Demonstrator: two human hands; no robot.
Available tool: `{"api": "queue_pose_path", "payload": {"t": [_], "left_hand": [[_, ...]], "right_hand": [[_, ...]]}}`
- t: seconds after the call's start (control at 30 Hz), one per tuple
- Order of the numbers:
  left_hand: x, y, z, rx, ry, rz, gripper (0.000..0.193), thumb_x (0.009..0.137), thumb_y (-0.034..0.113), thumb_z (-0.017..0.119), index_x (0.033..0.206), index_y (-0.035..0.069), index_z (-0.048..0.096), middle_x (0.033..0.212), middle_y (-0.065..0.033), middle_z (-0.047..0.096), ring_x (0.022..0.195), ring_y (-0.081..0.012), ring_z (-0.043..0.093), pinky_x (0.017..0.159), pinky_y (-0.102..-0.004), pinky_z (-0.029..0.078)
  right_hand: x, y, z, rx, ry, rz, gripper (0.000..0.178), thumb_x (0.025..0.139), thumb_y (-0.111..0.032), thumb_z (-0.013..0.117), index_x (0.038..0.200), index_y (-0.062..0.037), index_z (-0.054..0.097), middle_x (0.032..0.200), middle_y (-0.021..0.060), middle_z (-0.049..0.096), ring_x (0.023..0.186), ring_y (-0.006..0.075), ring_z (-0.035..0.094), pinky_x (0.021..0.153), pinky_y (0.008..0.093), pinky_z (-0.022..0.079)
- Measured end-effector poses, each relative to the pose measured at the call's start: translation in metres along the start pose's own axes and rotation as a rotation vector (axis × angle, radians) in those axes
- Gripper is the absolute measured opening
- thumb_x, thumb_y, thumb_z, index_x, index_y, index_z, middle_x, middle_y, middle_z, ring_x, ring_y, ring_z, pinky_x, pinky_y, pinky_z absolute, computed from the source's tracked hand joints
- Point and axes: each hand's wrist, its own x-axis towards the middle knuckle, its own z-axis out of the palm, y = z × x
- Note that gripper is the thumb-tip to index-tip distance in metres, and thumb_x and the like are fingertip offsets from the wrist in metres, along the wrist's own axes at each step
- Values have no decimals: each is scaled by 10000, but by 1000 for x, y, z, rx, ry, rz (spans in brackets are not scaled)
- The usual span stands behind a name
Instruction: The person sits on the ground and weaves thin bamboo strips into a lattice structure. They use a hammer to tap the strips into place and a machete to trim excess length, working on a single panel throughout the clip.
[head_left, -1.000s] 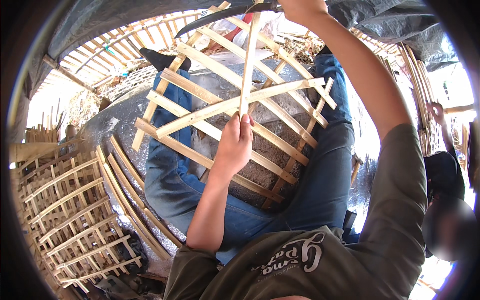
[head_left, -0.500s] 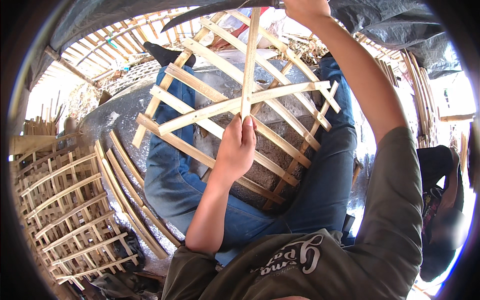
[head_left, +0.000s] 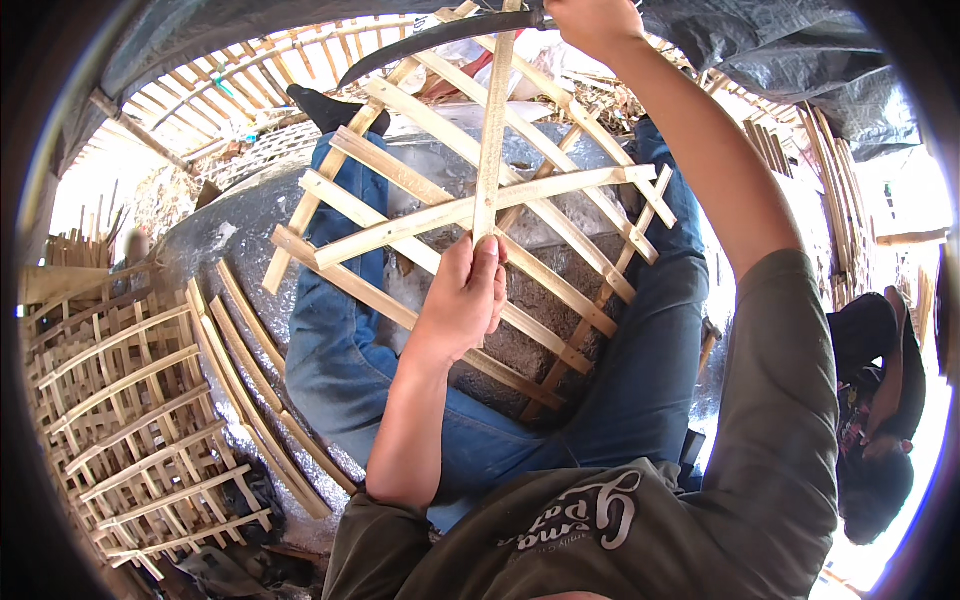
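My left hand is closed round the lower end of a pale bamboo slat, which stands up away from me. At the top edge my right hand grips a machete, its handle mostly hidden in the fist. The long, dark, curved blade points left and crosses the slat's far end; whether it touches cannot be told. Beneath lies an open lattice of bamboo slats, spread between and over my legs. One bamboo crosspiece lies slantwise over it, behind the held slat.
Woven bamboo panels are piled at the left, beside several loose curved bamboo strips. Another person is at the far right. Dark plastic sheeting hangs along the top, and upright bamboo poles stand at the right.
The machete has swung slightly and its blade now shows broader across the slat's far end. My right hand has shifted a little left. My left hand and the slat have moved slightly left.
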Motion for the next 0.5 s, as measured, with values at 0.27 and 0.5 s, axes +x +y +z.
{"api": "queue_pose_path", "payload": {"t": [0.27, 0.5], "left_hand": [[-7, 0, 2, 17, -29, 22, 214, 1103, 241, 386, 1011, 63, 462, 658, 53, 347, 483, -30, 281, 394, -215, 242], [-6, -7, 4, 106, -51, 72, 216, 1102, 222, 383, 1039, 42, 483, 647, 48, 358, 480, -30, 294, 392, -221, 264]], "right_hand": [[-20, -16, -12, 31, -188, 38, 178, 858, -205, 604, 915, -138, 758, 912, 105, 747, 844, 273, 735, 687, 425, 578], [-26, -7, -18, -32, -175, 78, 176, 855, -174, 603, 897, -106, 760, 908, 124, 748, 844, 285, 736, 663, 420, 580]]}}
